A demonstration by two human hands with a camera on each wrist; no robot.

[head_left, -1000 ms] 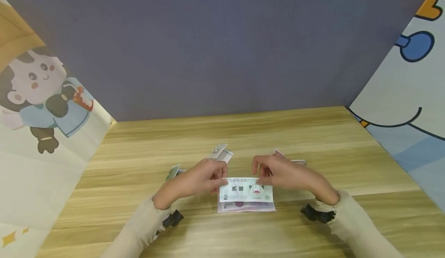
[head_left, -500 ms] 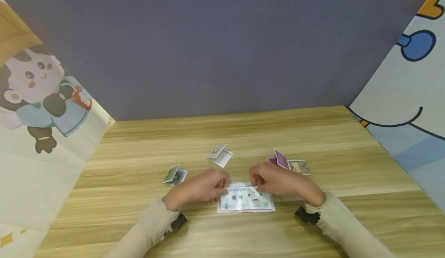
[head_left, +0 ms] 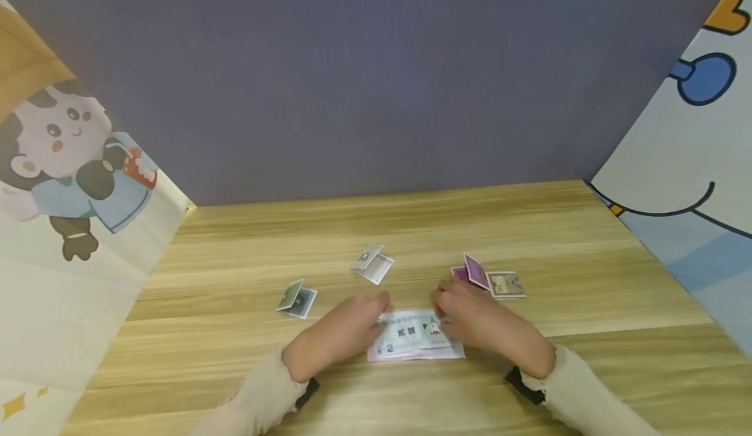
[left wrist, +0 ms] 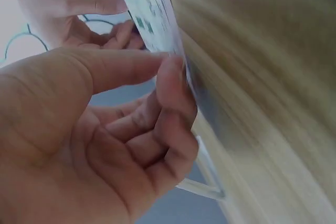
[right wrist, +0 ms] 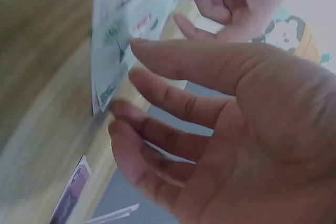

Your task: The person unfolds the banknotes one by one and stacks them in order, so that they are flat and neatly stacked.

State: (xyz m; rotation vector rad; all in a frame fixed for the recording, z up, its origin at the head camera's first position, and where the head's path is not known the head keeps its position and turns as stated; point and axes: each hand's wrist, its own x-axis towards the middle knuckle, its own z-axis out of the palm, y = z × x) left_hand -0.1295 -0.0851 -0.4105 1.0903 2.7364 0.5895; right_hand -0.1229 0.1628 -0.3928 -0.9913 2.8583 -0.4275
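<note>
A pale green play banknote (head_left: pixel 408 335) marked 2 lies slightly askew over a pink-edged banknote stack (head_left: pixel 449 354) on the wooden table. My left hand (head_left: pixel 343 331) is at its left end. In the left wrist view, that thumb and index finger pinch the edge of the green banknote (left wrist: pixel 147 22). At the opposite end is my right hand (head_left: pixel 478 318). The right wrist view shows its thumb tip (right wrist: pixel 142 48) overlapping the banknote, with the index finger (right wrist: pixel 168 95) apart from the thumb and the other fingers loosely bent.
Behind the hands stand a folded dark green note (head_left: pixel 301 301), a folded grey note (head_left: pixel 374 268) and a folded purple note (head_left: pixel 477 271). A brown note (head_left: pixel 506 284) lies beside the purple one. A grey panel (head_left: pixel 376 83) closes off the table's back edge.
The green banknote has come down toward me onto the pink stack and turned slightly. Both hands came down with it; the right hand has since shifted right and its grip has loosened.
</note>
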